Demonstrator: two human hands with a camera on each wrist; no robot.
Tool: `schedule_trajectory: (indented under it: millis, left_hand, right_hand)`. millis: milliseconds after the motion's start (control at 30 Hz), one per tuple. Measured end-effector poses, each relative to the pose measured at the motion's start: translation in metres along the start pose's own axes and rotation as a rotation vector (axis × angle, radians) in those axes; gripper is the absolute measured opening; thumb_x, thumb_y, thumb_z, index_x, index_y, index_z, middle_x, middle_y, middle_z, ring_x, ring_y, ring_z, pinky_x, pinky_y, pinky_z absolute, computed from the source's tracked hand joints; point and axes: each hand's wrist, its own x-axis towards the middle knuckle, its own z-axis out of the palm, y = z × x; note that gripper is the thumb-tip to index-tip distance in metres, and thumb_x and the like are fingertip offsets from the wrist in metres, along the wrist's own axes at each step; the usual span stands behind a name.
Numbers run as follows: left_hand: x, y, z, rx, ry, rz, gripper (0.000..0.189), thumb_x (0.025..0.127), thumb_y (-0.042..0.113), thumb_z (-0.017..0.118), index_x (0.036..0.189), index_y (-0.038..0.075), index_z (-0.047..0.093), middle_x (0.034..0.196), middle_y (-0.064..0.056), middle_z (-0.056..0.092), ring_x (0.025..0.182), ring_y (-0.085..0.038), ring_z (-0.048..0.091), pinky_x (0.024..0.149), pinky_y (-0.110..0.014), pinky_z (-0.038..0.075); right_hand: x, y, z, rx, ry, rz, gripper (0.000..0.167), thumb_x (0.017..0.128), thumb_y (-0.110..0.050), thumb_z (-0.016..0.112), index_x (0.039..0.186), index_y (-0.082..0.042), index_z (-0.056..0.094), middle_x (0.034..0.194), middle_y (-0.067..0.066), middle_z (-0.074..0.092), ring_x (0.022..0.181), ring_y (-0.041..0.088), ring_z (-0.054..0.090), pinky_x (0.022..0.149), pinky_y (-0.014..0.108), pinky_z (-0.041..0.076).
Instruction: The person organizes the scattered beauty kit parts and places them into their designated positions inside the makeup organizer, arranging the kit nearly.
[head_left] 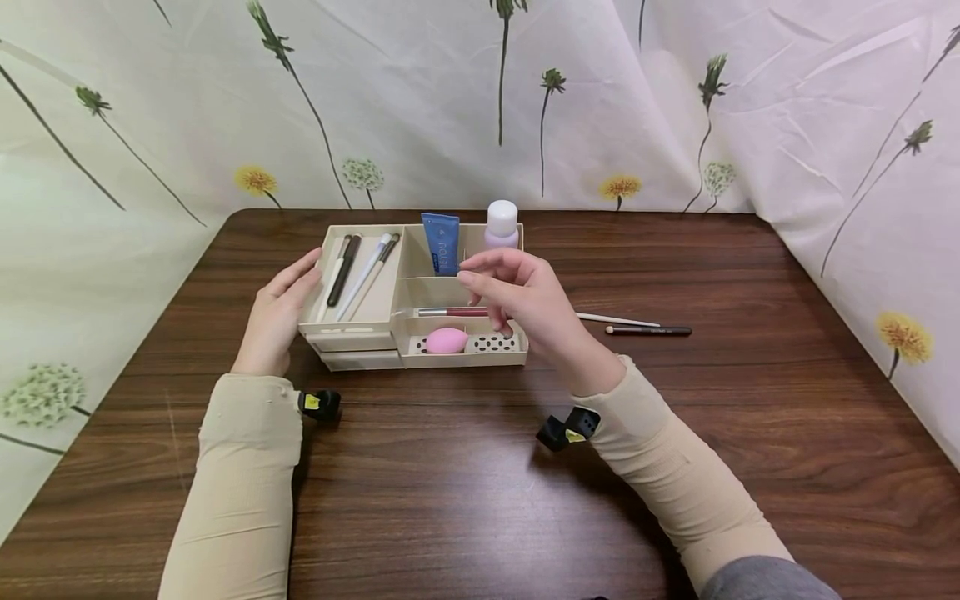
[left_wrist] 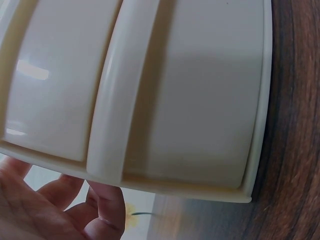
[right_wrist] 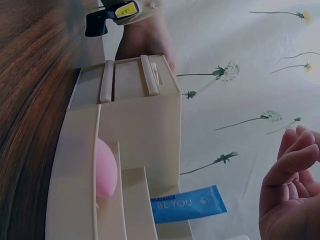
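Observation:
A cream desk organizer (head_left: 360, 327) with two drawers stands on the table. My left hand (head_left: 272, 318) rests against its left side, fingers along the wall; the left wrist view shows fingers (left_wrist: 107, 207) at the edge beside the drawer fronts. My right hand (head_left: 528, 292) hovers over the right-hand compartments, fingers loosely bent and holding nothing. Behind its fingertips stand a blue tube (head_left: 442, 243) and a white-capped lilac bottle (head_left: 502, 221). Below the hand are a red-handled brush (head_left: 453, 312), partly hidden, and a pink makeup sponge (head_left: 446, 340) in the front compartment.
Several slim brushes (head_left: 343, 271) lie in the organizer's left top tray. On the dark wooden table (head_left: 450, 483), right of the organizer, lie a black brush (head_left: 648, 331) and a thin white handle (head_left: 618, 319). A flower-printed cloth (head_left: 450, 100) hangs behind the table.

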Motion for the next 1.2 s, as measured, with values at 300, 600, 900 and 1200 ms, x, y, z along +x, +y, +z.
schedule_trajectory:
  millis: [300,600,900,1200]
  left_hand:
    - [0.0,0.0,0.0,-0.006,-0.002,0.004,0.05,0.098,0.042,0.06,0.145,0.032,0.051,0.161,0.003,0.033,0.145,-0.011,0.028,0.123,-0.035,0.017]
    - [-0.001,0.0,0.001,-0.002,0.005,0.004,0.049,0.097,0.042,0.06,0.145,0.032,0.051,0.161,0.003,0.033,0.145,-0.011,0.028,0.123,-0.035,0.016]
    - [0.0,0.001,0.0,0.003,0.004,0.003,0.049,0.098,0.043,0.059,0.145,0.032,0.051,0.162,0.003,0.032,0.145,-0.011,0.027,0.124,-0.036,0.016]
    - [0.0,0.0,0.0,0.018,-0.003,0.001,0.05,0.098,0.044,0.058,0.146,0.033,0.049,0.162,0.003,0.03,0.147,-0.013,0.025,0.124,-0.037,0.015]
  right_hand:
    - [-0.006,0.002,-0.016,0.018,0.023,0.004,0.015,0.093,-0.003,0.064,0.093,-0.016,0.07,0.07,0.001,0.061,0.043,0.01,0.044,0.039,0.022,0.034]
    - [-0.01,0.004,-0.033,-0.032,0.054,0.02,0.012,0.094,-0.006,0.065,0.094,-0.017,0.069,0.067,-0.002,0.062,0.043,0.011,0.043,0.04,0.024,0.034]
    - [-0.011,0.003,-0.05,-0.076,0.104,0.037,0.01,0.093,-0.009,0.067,0.094,-0.019,0.07,0.068,-0.003,0.064,0.044,0.01,0.045,0.041,0.023,0.036]
    - [-0.011,-0.001,-0.076,-0.116,0.122,0.043,0.009,0.093,-0.007,0.067,0.098,-0.014,0.07,0.071,-0.005,0.065,0.044,0.009,0.045,0.043,0.022,0.036]
